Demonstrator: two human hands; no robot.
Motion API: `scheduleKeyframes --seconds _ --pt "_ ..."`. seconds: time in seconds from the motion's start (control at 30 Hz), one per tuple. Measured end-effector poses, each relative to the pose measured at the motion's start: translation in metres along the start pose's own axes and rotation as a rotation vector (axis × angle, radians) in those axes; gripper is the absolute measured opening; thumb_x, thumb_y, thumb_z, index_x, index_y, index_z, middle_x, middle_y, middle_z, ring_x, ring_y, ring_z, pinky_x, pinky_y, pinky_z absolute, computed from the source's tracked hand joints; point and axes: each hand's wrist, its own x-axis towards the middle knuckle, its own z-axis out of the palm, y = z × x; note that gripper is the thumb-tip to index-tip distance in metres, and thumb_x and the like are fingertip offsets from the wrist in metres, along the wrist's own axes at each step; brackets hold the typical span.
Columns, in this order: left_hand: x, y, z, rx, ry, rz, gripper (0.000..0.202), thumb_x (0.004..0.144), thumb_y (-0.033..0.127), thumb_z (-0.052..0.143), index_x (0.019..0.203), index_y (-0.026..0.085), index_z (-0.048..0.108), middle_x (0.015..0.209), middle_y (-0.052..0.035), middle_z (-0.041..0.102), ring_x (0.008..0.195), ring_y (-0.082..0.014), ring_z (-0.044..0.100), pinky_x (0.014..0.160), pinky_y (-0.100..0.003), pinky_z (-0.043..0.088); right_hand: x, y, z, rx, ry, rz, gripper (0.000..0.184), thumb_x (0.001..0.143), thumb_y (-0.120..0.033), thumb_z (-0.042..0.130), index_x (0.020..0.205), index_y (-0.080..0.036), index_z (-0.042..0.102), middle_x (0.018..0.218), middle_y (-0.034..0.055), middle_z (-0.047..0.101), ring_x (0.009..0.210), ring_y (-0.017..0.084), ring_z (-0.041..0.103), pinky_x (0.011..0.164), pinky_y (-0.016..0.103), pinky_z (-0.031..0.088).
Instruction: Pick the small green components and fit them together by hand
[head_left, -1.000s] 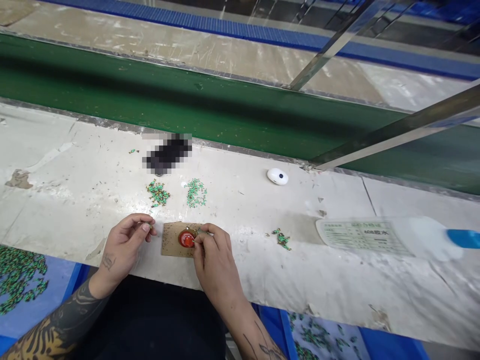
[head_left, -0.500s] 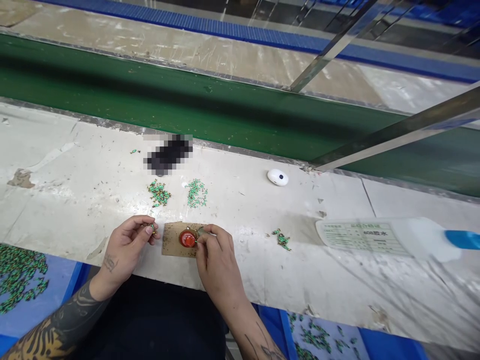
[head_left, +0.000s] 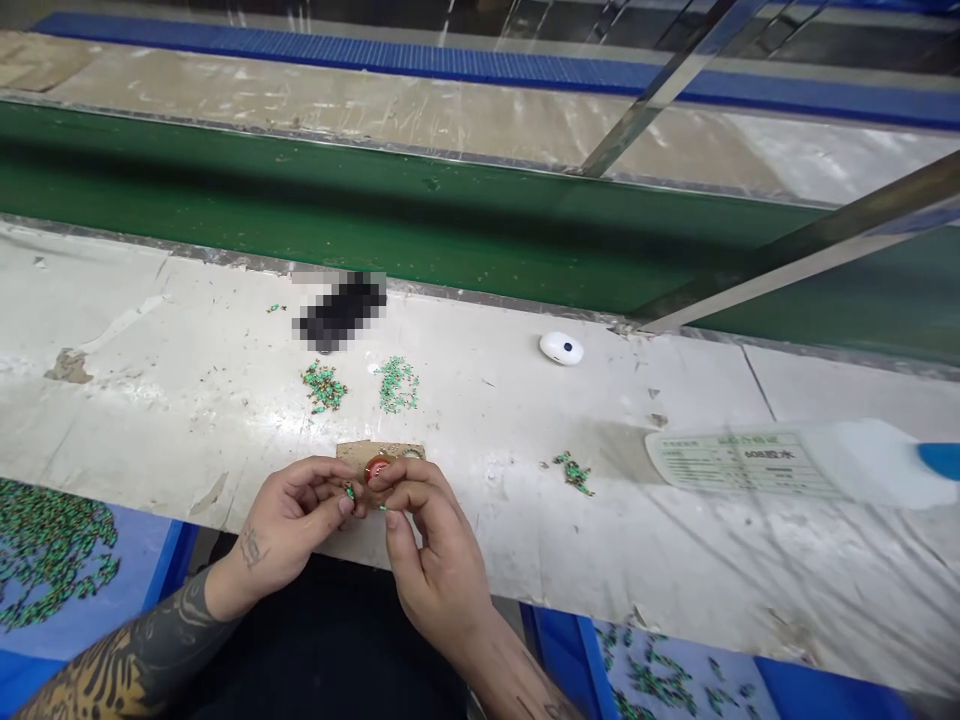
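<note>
My left hand [head_left: 304,520] pinches a small green and brown piece [head_left: 350,491] between thumb and fingertips. Close beside it, my right hand [head_left: 431,530] pinches a tiny green piece [head_left: 383,507]. Both hands are over the near side of a cardboard piece [head_left: 360,452], which they partly cover. On the cardboard sits a small round red container [head_left: 377,467], partly hidden by my right fingers. Beyond the cardboard lie a pile of green and brown pieces [head_left: 325,388] and a pile of smaller light green pieces [head_left: 397,385].
Right of my hands is a small cluster of green pieces [head_left: 574,473]. A white bottle with a blue cap [head_left: 825,462] lies farther right. A white oval device [head_left: 561,348] is near the green belt [head_left: 450,220]. Blue trays [head_left: 169,565] with green pieces flank my lap.
My right hand has drawn back from the red container with a tiny green piece. My left hand has moved right, and the two hands are now close together. The view has shifted slightly.
</note>
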Motion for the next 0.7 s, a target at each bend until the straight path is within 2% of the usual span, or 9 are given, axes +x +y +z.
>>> scheduleKeyframes --seconds 0.13,0.37,0.57,0.7 --pt "-0.0012 -0.0070 0.0037 -0.059 0.041 -0.043 0.013 0.084 0.028 0.076 0.095 0.020 0.075 0.079 -0.0038 0.076 0.067 -0.0150 0.069 0.061 -0.026 0.058 -0.0011 0.0025 0.0009 -0.016 0.012 -0.019 0.012 0.097 -0.013 0.046 0.097 -0.023 0.053 0.112 0.0061 0.053 0.114 0.020 0.056 0.097 0.040 0.051" --pt "0.0011 -0.0090 0.0085 -0.259 0.080 -0.150 0.021 0.073 0.020 0.086 0.091 0.019 0.075 0.088 -0.0031 0.079 0.078 -0.0135 0.073 0.079 -0.026 0.059 -0.0017 0.0027 0.0005 -0.066 0.043 -0.049 0.014 0.096 -0.012 0.047 0.099 -0.023 0.054 0.112 0.0057 0.053 0.112 0.019 0.056 0.097 0.037 0.051" --pt "-0.0016 -0.0088 0.0063 -0.348 0.053 -0.140 0.018 0.074 0.021 0.087 0.084 0.020 0.072 0.078 -0.0001 0.076 0.072 -0.0107 0.070 0.070 -0.021 0.056 -0.0030 0.0001 -0.0016 -0.078 0.059 -0.055 0.014 0.096 -0.011 0.046 0.099 -0.023 0.052 0.112 0.0053 0.054 0.110 0.019 0.056 0.096 0.037 0.051" --pt "-0.0052 -0.0102 0.0049 -0.303 0.059 -0.134 0.022 0.071 0.024 0.089 0.089 0.021 0.077 0.077 -0.0002 0.076 0.074 -0.0091 0.068 0.073 -0.018 0.054 -0.0051 -0.0014 -0.0012 -0.086 0.044 -0.072 0.014 0.094 -0.011 0.047 0.100 -0.024 0.051 0.116 0.0062 0.053 0.114 0.020 0.055 0.098 0.038 0.050"
